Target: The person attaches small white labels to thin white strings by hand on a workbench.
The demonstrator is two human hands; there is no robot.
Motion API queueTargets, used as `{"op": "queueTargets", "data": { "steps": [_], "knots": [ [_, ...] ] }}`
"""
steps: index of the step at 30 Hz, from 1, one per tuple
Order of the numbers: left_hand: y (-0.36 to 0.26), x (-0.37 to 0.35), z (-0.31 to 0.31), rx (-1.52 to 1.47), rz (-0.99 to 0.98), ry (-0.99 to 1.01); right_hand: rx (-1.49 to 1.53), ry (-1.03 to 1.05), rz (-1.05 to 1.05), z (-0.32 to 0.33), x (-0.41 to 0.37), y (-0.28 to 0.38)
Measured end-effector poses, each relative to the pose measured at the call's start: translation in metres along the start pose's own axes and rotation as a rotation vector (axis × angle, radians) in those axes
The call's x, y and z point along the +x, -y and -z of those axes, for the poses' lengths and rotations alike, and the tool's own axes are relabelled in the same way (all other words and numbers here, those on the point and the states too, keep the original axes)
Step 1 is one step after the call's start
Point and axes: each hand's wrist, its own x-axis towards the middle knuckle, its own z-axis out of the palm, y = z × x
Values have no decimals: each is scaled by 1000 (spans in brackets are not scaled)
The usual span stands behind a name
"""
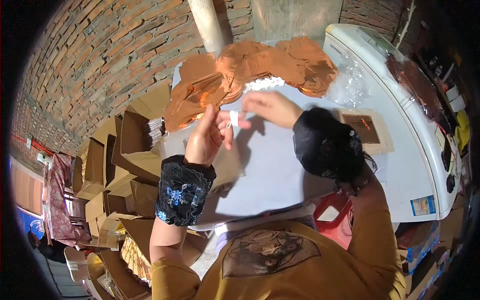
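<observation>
Over the white tabletop (275,185), my left hand (206,140) is palm up with its fingers apart. A small white band (234,118) sits around one of its fingers. My right hand (274,107) is just to the right, its fingers bent together and pointing at the left hand; whatever is between them is too small to tell. The two hands do not touch. Behind them lies a heap of white pieces (265,84), bordered by shiny copper-coloured sheets (255,57).
Open cardboard boxes (135,135) stand along the left side. Clear plastic (351,80) and a framed brown panel (361,129) lie on the right. A white appliance (420,125) stands beyond them. Below the table edge is a red stool (334,215).
</observation>
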Motion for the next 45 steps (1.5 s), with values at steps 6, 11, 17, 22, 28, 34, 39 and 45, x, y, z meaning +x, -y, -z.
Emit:
{"op": "queueTargets", "data": {
  "steps": [6, 11, 17, 22, 28, 34, 39, 45],
  "knots": [
    [7, 0, -1, 410, -20, -164, -86, -7, 138, -23, -11, 12],
    [3, -2, -9, 123, 69, -99, 106, -20, -124, -12, -8, -17],
    [32, 1, -4, 223, -128, -115, 490, 3, -237, -39, -26, -23],
    [53, 1, -11, 976, -437, -243, 601, -35, -380, -41, -27, -21],
    [43, -2, -13, 1090, -265, -238, 173, 45, -365, -32, -30, -4],
    [33, -2, -4, 426, 116, -100, -31, -133, 21, -31, -43, -5],
    [23, -6, -5, 296, 291, 32, 469, 70, -55, -33, -47, -13],
    [35, -14, -6, 128, 369, 68, 227, 131, -92, -29, -54, -12]
  ]
}}
